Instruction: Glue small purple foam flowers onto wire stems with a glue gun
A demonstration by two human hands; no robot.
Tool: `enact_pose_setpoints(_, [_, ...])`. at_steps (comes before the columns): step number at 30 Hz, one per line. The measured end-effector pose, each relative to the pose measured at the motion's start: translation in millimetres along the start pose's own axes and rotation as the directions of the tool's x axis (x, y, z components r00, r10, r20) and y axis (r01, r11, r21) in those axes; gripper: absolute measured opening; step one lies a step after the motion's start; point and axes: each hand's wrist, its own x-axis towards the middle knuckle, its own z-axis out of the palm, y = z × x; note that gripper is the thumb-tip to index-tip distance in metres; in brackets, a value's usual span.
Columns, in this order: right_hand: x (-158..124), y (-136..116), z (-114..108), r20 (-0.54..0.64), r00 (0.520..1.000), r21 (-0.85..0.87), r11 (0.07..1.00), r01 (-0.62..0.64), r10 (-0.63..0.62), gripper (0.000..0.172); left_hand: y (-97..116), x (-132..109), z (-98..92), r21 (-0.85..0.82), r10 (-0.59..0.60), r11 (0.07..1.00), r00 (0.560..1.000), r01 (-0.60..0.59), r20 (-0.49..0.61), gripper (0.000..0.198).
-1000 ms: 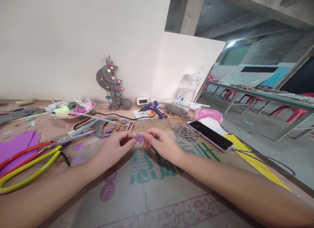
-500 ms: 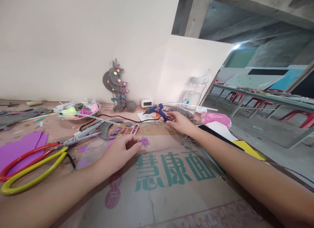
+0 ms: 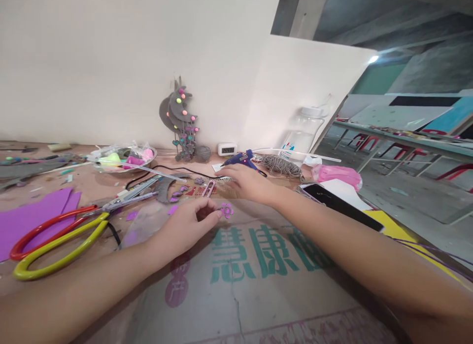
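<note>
At far left, purple sheets point(image 3: 33, 216) lie flat. Big red-and-yellow-handled scissors point(image 3: 104, 217) rest beside them, handles towards the person, probably for easy picking up. Behind, a shallow dish point(image 3: 151, 161) gathers bright balls and wrappers, seemingly to stop small pieces scattering.

Near the middle, the left hand point(image 3: 194, 221) is closed in a pinch, thumb against fingers, on the near edge of a small purple-and-grey flower piece point(image 3: 226, 211). That edge grip leaves most petals uncovered. The flower is above the cardboard point(image 3: 199, 299), which perhaps protects the tabletop.

Just right, the right hand point(image 3: 247, 179) reaches across, palm down, fingers loosely bent. Its underside is hidden, so whether it holds anything cannot be told. Directly behind it lies a blue glue gun point(image 3: 246, 157), within reach; contact is unclear. Further right are grey yarn point(image 3: 283, 166) and a phone point(image 3: 343, 207).
</note>
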Motion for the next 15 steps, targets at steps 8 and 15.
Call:
enact_pose_setpoints(8, [26.6, -22.3, 7.1, 0.124, 0.963, 0.193, 0.957, 0.215, -0.241, 0.029, -3.7, 0.8, -0.8, 0.003, 0.002, 1.000, 1.000, -0.002, 0.004, 0.017])
enact_pose_setpoints(15, [15.3, -22.0, 11.1, 0.101, 0.994, 0.113, 0.993, 0.024, -0.036, 0.022, -2.1, -0.3, -1.4, -0.012, 0.028, 1.000, 1.000, -0.028, 0.004, 0.016])
